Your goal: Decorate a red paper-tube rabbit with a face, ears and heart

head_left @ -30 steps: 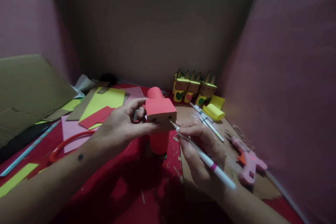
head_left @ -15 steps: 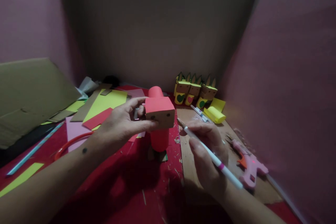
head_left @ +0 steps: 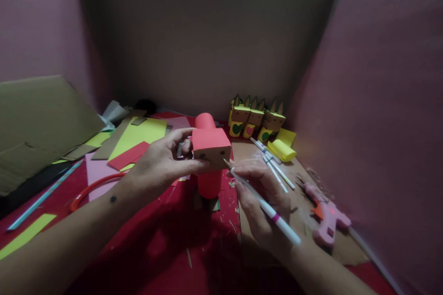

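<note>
head view, left hand [head_left: 157, 166] gripping red figure [head_left: 210, 152]

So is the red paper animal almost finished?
Partly. Its red body tube and box head are joined, and two eye dots show on the face. The left hand holds the head while the right hand puts a pen tip to the face. Unlike the three yellow animals behind, it shows no ears or heart yet.
</note>
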Demonstrator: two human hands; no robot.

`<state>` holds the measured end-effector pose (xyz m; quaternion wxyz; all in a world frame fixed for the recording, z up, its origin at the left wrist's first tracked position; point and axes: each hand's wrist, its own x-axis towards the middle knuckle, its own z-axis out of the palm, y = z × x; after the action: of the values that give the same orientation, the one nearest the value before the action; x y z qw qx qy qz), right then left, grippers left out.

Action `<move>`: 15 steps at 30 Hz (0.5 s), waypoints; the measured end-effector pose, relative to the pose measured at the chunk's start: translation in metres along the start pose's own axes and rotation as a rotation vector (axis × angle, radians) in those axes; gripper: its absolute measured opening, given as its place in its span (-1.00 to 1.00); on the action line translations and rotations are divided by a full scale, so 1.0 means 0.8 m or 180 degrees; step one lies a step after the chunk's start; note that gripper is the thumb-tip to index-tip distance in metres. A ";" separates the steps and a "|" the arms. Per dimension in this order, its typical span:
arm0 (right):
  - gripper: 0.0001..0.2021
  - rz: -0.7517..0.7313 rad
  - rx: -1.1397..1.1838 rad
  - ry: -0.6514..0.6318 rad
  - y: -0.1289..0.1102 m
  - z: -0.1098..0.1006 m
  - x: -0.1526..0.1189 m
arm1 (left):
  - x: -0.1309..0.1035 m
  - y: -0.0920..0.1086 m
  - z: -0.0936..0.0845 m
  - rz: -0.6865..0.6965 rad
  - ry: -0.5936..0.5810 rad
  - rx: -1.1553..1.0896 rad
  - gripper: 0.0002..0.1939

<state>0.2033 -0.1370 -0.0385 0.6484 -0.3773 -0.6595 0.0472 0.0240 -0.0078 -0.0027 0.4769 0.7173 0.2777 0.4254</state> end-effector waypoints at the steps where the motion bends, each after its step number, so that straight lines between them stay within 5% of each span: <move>1: -0.75 -0.0006 -0.0045 0.0008 0.000 0.000 0.000 | 0.000 0.001 0.000 -0.0050 0.0000 0.0005 -0.29; 15: -0.77 0.0166 -0.0064 0.0022 0.006 0.002 -0.005 | -0.004 0.003 0.001 0.0036 0.0014 0.0207 -0.30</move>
<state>0.2034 -0.1353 -0.0445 0.6453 -0.4010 -0.6477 0.0562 0.0234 -0.0115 -0.0016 0.4502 0.7330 0.2884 0.4204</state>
